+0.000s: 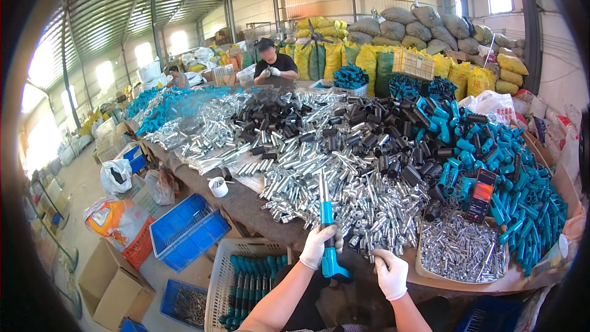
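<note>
My left hand (pixel 320 246), in a white glove, is wrapped round a teal-and-black hand tool (pixel 327 214) with a long silver tube. The tube points up and away from me, and the tool's wide teal end hangs below my fist. To the right, my gloved right hand (pixel 391 275) is pinched at the near edge of a heap of silver metal parts (pixel 375 209). Whatever lies between its fingertips is too small to make out. Black sleeves (pixel 399 141) and teal plastic housings (pixel 522 190) are piled beyond and to the right.
A tray of small metal pins (pixel 460 252) sits at right, a phone (pixel 482 193) at its back edge. Left of the table are a blue crate (pixel 187 233), a pale crate of teal tools (pixel 246 249) and a cardboard box (pixel 114 286). A co-worker (pixel 275 64) stands across the table.
</note>
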Demonstrator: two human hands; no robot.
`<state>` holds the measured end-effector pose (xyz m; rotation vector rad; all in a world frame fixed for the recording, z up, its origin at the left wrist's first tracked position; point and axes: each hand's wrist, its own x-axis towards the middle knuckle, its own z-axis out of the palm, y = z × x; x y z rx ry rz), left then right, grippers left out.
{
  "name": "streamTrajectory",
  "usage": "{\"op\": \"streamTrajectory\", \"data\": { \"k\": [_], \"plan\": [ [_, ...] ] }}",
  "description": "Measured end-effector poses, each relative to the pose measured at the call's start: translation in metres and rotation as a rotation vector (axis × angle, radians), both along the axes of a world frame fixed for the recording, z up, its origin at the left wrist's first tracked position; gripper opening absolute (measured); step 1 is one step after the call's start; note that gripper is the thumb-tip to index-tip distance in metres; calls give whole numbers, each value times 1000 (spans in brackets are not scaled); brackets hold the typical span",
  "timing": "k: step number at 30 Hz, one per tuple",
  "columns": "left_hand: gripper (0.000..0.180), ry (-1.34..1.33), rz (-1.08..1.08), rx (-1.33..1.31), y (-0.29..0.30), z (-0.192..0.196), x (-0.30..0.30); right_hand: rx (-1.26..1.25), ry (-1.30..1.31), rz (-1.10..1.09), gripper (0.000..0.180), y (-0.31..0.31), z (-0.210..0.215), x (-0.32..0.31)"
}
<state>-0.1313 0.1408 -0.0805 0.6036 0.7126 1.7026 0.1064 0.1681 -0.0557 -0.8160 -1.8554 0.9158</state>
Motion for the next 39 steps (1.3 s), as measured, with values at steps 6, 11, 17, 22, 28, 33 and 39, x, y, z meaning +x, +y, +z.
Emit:
{"op": "streamTrajectory", "data": {
  "k": [6,11,17,22,28,33,39],
  "plan": [
    [30,8,1,0,0,2,2,-36,9,-3,17,0,-1,0],
    [32,17,12,-3,-2,4,2,-19,-3,-5,17,0,-1,0],
    [26,9,11,-9,0,2,2,-16,-8,-9,17,1,-3,1],
    [26,11,8,-1,-1,3,2,13,-17,-14,17,1,-4,0],
    [27,6,-1,4,0,2,1,68,-35,-23,16,0,0,-1],
    [29,9,-3,15,0,2,1,87,-44,-27,15,-1,3,-1],
    [28,9,-7,20,1,-1,-1,79,-33,-32,14,0,-3,-2]
  ]
}}
